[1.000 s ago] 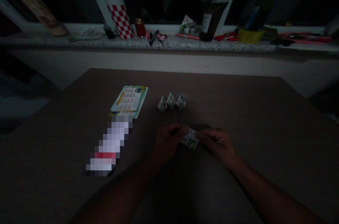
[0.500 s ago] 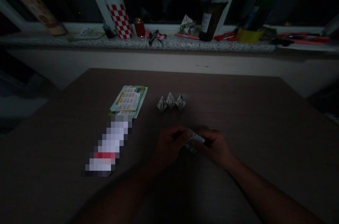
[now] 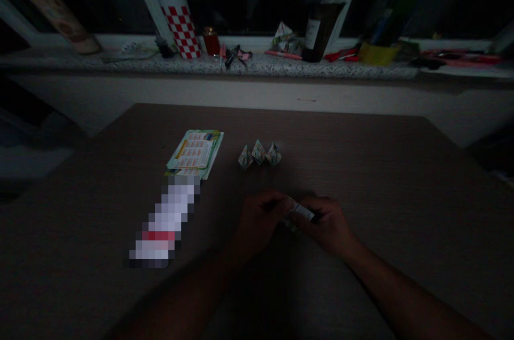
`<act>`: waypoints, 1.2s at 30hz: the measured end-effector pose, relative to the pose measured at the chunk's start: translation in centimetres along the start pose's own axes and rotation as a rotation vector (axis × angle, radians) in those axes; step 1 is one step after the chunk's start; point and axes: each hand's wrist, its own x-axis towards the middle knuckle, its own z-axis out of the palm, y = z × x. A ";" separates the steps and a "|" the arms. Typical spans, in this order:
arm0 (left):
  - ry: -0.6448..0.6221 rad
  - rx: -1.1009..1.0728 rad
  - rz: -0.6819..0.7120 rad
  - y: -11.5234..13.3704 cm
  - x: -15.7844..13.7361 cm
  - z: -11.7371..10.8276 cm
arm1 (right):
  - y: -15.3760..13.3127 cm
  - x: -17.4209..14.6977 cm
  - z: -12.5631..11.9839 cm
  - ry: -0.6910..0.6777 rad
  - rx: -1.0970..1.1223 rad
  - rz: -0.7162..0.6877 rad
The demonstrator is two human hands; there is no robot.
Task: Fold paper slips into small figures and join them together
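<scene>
Between my two hands is a small piece of folded printed paper (image 3: 304, 210), pale with fine print and a greenish lower part. My left hand (image 3: 261, 219) pinches its left side, thumb on top. My right hand (image 3: 327, 222) grips its right side, with the thumb along the near edge. Fingers cover much of the paper, and the light is dim, so its exact folds cannot be made out. Just beyond my hands, three pointed folded-paper shapes (image 3: 259, 153) stand side by side on the table.
To the left lies a stack of printed calendar sheets (image 3: 195, 150) on the brown table (image 3: 361, 158). A pixelated, blurred-out object (image 3: 171, 217) lies nearer me. Along the stone windowsill (image 3: 257, 68) stand a red-checked white bottle (image 3: 180, 24), a dark plastic cup (image 3: 321, 29) and clutter.
The folded paper has shifted very slightly to the right between my fingers, and less of its green underside shows. Everything else stays where it was.
</scene>
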 end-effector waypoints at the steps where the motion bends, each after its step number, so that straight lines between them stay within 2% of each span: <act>1: -0.009 -0.031 -0.029 -0.1 0.0 0.0 | 0.0 0.0 -0.1 0.008 0.024 -0.002; 5: -0.077 -0.148 -0.112 -0.8 0.1 -0.2 | 0.3 0.0 -0.4 0.084 0.122 0.031; 8: -0.110 -0.066 -0.129 -1.1 0.1 -0.4 | 0.4 0.0 -0.6 0.118 0.130 0.039; 12: -0.101 0.027 -0.113 -0.9 0.0 -0.4 | 0.4 0.1 -0.6 0.080 0.128 0.033; 20: -0.116 -0.030 -0.071 -0.7 0.0 -0.5 | 0.4 0.2 -0.5 0.086 0.136 0.017; 26: -0.094 -0.024 -0.134 -0.6 -0.1 -0.6 | 0.2 0.1 -0.6 0.128 0.177 0.014; 36: -0.065 -0.004 -0.146 -0.2 0.1 -0.7 | 0.3 0.1 -0.7 0.152 0.256 0.040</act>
